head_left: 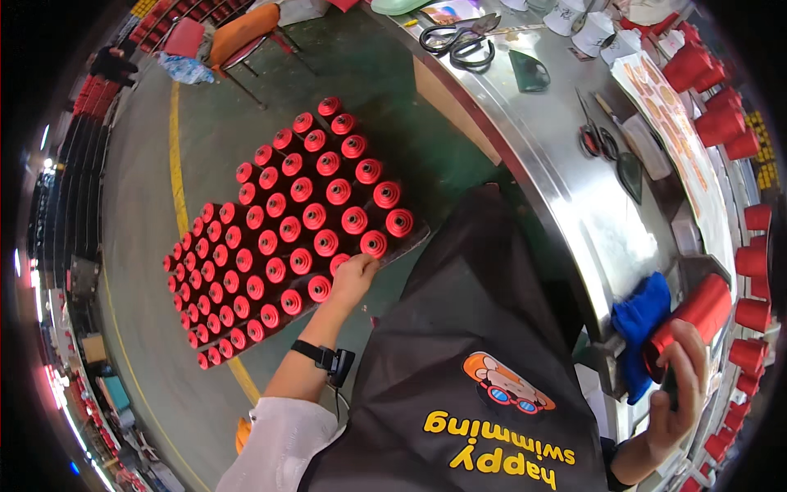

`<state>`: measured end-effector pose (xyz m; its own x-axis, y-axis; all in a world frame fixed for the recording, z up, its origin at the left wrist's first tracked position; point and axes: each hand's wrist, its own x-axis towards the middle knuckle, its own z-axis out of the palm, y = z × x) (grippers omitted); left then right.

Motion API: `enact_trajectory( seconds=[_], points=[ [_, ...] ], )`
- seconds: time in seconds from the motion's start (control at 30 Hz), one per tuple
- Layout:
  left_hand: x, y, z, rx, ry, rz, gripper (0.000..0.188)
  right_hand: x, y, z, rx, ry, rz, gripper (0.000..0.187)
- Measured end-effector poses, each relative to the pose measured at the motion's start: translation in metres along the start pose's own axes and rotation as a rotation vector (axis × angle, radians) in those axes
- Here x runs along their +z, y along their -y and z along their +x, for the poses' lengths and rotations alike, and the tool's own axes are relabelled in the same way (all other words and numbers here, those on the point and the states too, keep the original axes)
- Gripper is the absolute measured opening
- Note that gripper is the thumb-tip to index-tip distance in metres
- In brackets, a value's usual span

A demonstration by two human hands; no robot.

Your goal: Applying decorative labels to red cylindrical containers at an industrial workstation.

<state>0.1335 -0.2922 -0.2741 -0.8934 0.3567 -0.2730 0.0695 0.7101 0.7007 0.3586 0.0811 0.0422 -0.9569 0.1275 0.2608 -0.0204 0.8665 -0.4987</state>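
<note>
My left hand [354,277] reaches down to the near edge of a dark board [407,252] set with rows of red round stepped pieces [314,216], each with a small metal centre. Its fingers are curled at one piece in the edge row, which it partly covers; the fingertips are hidden. At the right, my right hand [682,373] has its fingers bent over the near end of a shiny red cylinder [703,305], lying tilted by the bench edge. Something dark green shows in the palm, too covered to name. A blue cloth [641,316] lies beside the cylinder.
A steel bench [566,164] curves along my right, carrying large black-handled scissors [459,41], smaller scissors [598,141] and a printed sheet [672,123]. Red cups [750,312] line up beyond it. An orange chair [244,34] stands at the far left on the green floor [221,123].
</note>
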Motion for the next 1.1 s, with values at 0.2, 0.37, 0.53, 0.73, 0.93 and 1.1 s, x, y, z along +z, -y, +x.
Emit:
enact_trajectory(
  seconds=[0.2, 0.37, 0.53, 0.73, 0.93, 1.1],
  points=[
    [-0.008, 0.062, 0.056, -0.131, -0.077, -0.134, 0.016, 0.066, 0.008, 0.073, 0.033, 0.212, -0.155, 0.046],
    [-0.047, 0.096, 0.155, -0.127, -0.241, -0.247, 0.014, 0.097, 0.001, 0.107, 0.09, 0.281, -0.157, 0.054],
    [-0.114, 0.124, 0.286, 0.01, -0.437, -0.081, 0.017, 0.129, -0.012, 0.139, 0.077, 0.355, -0.263, 0.058],
    [-0.166, 0.142, 0.421, 0.105, -0.418, 0.449, 0.024, 0.162, -0.037, 0.161, 0.051, 0.343, -0.414, 0.049],
    [-0.15, 0.189, 0.504, 0.193, -0.416, 0.704, 0.031, 0.168, -0.035, 0.168, -0.01, 0.243, -0.518, 0.036],
    [-0.125, 0.19, 0.539, 0.062, -0.194, 0.667, 0.034, 0.166, -0.023, 0.177, -0.031, 0.288, -0.633, 0.051]
  ],
)
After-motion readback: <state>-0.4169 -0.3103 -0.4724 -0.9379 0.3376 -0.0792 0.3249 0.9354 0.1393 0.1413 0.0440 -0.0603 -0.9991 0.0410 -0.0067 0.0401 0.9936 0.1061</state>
